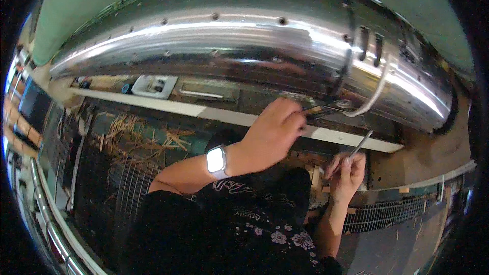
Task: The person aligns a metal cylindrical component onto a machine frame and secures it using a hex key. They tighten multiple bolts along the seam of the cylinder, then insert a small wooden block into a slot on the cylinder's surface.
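Note:
A long, shiny metal cylinder (244,35) with rows of small holes lies across the view above my hands. My left hand (275,130), with a watch on its wrist, is closed on a slender dark tool (317,111); its exact kind is hard to make out. The tool's far end comes close to the cylinder's underside, beside a pale band (378,94) that wraps round its right part. Lower and to the right, my right hand (347,173) pinches a thin grey metal rod (360,143), tilted up toward the cylinder.
A white rail (214,112) runs below the cylinder. Behind it sits a small pale tray (154,87) with parts in it. Straw-like offcuts (137,132) lie at lower left, near a wire grille (133,188). Another grille (387,215) is at lower right.

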Demonstrator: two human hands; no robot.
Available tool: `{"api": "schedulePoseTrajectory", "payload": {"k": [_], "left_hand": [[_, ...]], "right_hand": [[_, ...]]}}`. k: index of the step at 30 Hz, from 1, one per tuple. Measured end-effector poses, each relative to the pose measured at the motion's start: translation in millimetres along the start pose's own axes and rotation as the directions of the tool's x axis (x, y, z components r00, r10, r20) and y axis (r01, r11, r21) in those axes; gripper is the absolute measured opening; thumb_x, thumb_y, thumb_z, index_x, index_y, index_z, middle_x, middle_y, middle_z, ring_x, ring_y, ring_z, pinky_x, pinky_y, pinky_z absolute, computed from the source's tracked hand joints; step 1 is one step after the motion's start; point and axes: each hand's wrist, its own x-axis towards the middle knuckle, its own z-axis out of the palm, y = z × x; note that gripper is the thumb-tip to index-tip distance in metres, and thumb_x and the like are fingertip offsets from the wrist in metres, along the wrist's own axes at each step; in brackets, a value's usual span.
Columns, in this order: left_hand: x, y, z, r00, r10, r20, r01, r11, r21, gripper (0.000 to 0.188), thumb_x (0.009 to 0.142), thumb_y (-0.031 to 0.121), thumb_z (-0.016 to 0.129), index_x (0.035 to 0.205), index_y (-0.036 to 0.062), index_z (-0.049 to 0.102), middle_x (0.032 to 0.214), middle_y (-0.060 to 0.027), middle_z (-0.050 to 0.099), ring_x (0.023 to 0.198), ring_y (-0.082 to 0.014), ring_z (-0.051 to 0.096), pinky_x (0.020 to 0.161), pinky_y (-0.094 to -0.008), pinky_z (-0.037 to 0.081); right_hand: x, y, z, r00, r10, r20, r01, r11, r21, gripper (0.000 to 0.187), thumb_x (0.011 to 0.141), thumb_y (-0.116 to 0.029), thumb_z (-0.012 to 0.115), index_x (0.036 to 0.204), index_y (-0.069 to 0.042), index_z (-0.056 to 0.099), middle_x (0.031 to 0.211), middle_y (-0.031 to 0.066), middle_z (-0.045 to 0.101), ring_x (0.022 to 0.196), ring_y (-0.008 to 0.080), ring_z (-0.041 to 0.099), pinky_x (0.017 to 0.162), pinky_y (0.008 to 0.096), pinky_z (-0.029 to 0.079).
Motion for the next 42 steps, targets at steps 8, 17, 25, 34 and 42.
{"api": "schedulePoseTrajectory", "payload": {"k": [8,17,25,34,42], "left_hand": [[-163,-244,-40,0.802,-0.521,-0.293,0.595,0.740,0.313,0.014,0.068,0.001,0.057,0.083,0.0003,0.059,0.083,-0.0194,0.055,0.085,-0.0385,0.050,0.074,-0.0461,0.041],[-154,-253,-58,0.806,-0.532,-0.261,0.588,0.770,0.246,0.013,0.080,0.001,0.054,0.093,0.0013,0.058,0.081,-0.0193,0.059,0.075,-0.0375,0.058,0.065,-0.0412,0.045],[23,-23,11,0.975,0.055,0.214,0.068,0.848,-0.525,0.027,0.091,0.012,0.052,0.117,0.0010,0.054,0.110,-0.0141,0.060,0.101,-0.0254,0.059,0.088,-0.0342,0.045],[97,35,29,0.923,-0.165,0.347,0.382,0.294,-0.876,0.042,0.097,0.036,0.041,0.124,0.0046,0.047,0.117,-0.0069,0.053,0.104,-0.0127,0.049,0.089,-0.0283,0.040],[101,18,23,0.872,-0.173,0.458,0.487,0.203,-0.850,0.032,0.097,0.026,0.045,0.116,0.0019,0.052,0.100,-0.0011,0.057,0.088,-0.0072,0.052,0.077,-0.0215,0.043]], "right_hand": [[-79,87,-22,0.890,0.456,0.004,-0.452,0.883,-0.123,0.014,0.092,-0.010,0.052,0.083,-0.010,0.042,0.061,-0.0017,0.043,0.047,0.0051,0.037,0.041,0.0207,0.030],[-53,75,-9,0.911,0.412,-0.014,-0.405,0.888,-0.219,0.006,0.092,-0.009,0.052,0.096,-0.006,0.051,0.068,-0.0011,0.048,0.057,0.0052,0.042,0.049,0.0201,0.034],[54,-36,51,0.993,-0.099,-0.066,0.099,0.995,-0.009,0.010,0.095,-0.008,0.045,0.103,-0.004,0.049,0.055,-0.0010,0.042,0.040,0.0049,0.034,0.036,0.0192,0.028],[105,-73,60,0.961,-0.157,-0.229,0.133,0.984,-0.117,0.008,0.093,-0.011,0.050,0.091,-0.003,0.049,0.059,-0.0008,0.047,0.043,0.0047,0.040,0.037,0.0196,0.032],[105,-67,74,0.967,-0.077,-0.243,0.090,0.995,0.042,0.006,0.093,-0.011,0.049,0.091,-0.005,0.048,0.059,-0.0012,0.046,0.045,0.0052,0.039,0.038,0.0209,0.032]]}}
